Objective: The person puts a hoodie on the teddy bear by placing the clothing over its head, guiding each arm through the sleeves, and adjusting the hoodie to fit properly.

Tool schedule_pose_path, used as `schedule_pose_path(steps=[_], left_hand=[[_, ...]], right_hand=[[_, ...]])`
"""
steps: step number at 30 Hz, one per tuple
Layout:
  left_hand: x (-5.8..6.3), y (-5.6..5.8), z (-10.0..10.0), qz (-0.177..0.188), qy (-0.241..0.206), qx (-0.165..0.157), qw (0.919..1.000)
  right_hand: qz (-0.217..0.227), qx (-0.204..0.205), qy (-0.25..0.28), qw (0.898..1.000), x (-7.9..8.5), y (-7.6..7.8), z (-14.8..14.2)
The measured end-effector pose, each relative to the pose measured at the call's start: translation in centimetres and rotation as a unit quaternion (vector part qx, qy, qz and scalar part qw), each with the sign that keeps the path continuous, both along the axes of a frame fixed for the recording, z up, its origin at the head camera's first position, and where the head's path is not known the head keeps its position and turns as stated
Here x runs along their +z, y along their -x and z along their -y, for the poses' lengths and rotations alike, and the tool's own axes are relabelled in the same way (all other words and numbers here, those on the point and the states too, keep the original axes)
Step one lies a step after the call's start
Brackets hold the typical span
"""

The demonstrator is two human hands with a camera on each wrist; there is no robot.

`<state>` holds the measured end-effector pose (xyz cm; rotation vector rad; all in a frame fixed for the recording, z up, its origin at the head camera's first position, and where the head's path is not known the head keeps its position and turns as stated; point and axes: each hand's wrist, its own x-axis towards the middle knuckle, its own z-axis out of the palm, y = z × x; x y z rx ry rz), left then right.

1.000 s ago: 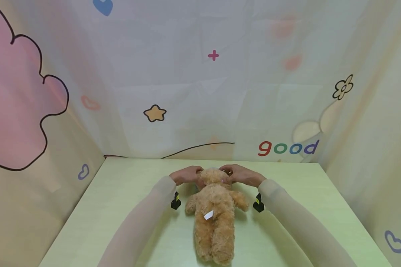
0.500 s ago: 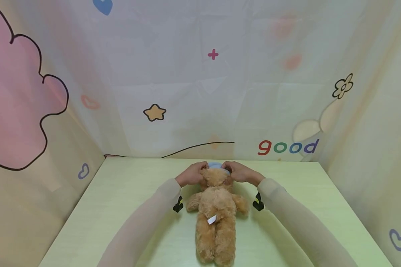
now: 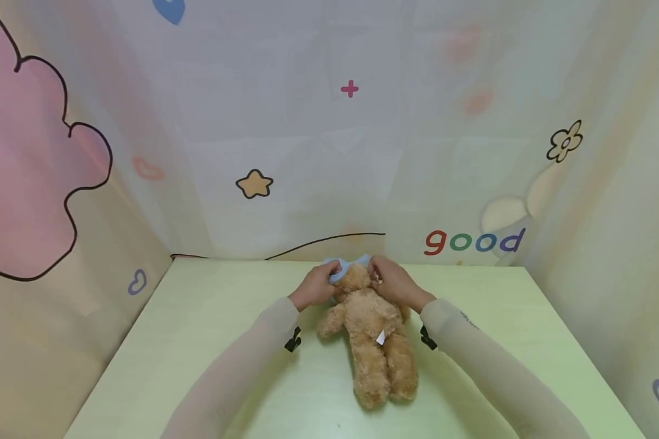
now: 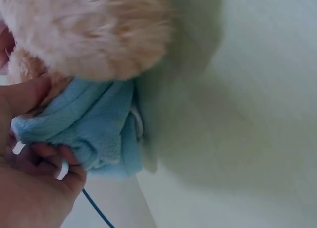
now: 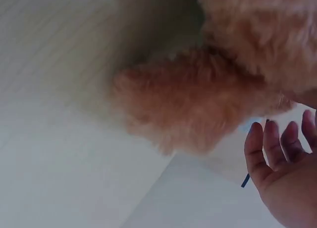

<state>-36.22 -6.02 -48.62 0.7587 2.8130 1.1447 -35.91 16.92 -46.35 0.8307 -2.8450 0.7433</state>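
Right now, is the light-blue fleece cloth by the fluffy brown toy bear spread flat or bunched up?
Bunched up: the cloth shows overlapping folds and creases where the left hand grips it.

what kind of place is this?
Likely a staged tabletop booth: a pale table enclosed at the back and both sides by cartoon-printed hangings, with a person handling a plush toy there. The room beyond isn't visible.

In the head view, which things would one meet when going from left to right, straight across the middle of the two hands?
Printed purple heart, left hand, brown plush toy's head, right hand. Left out for overlap: the light blue cloth and the table.
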Motion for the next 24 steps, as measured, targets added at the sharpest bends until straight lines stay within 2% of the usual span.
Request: schedule_pose_path(steps=[3, 8, 11, 15, 20, 24], left_hand=[[0.7, 0.1, 0.5, 0.017, 0.006, -0.002, 0.9998], [1.1, 0.5, 1.1, 0.018, 0.015, -0.005, 0.9997], [1.1, 0.5, 1.3, 0.016, 0.017, -0.012, 0.9996], [1.1, 0.4, 1.5, 0.033, 0.023, -0.016, 0.9991], [1.2, 0.3, 1.5, 0.063, 0.031, -0.013, 0.9975], [1.5, -0.1, 1.3, 0.078, 0.038, 0.001, 0.9962]], right_hand=[[0.012, 0.016, 0.004, 1.0, 0.5, 0.4, -0.1], [0.094, 0.063, 0.01, 0.994, 0.6, 0.8, -0.4], [0.095, 0.077, 0.005, 0.992, 0.6, 1.0, -0.5], [0.084, 0.072, -0.009, 0.994, 0.6, 1.0, -0.5], [0.107, 0.051, 0.001, 0.993, 0.5, 0.9, -0.6], [0.123, 0.037, 0.018, 0.991, 0.3, 1.0, -0.6]])
